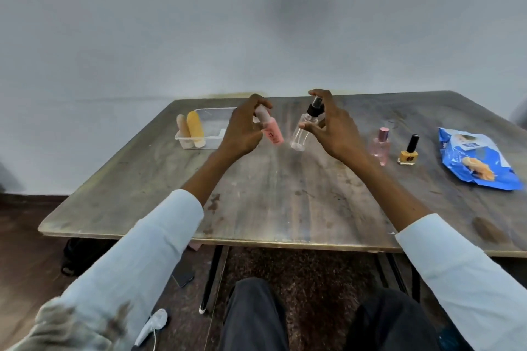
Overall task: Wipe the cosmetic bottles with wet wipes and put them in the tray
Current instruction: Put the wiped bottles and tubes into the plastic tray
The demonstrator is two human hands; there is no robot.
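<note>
I am holding two bottles up above the wooden table, one in each hand. My left hand is gripping a pink bottle, fingers curled around its upper part, with the bottle tilting down to the right. My right hand is pinching a clear spray bottle near its black pump top, the body slanting down to the left; the two bottles are sitting near each other but apart. Behind my left hand the clear tray is carrying a beige tube and a yellow tube lying side by side. To my right, a pink perfume bottle and a yellow nail polish are standing on the table, and the blue wet wipes pack is lying further right.
</note>
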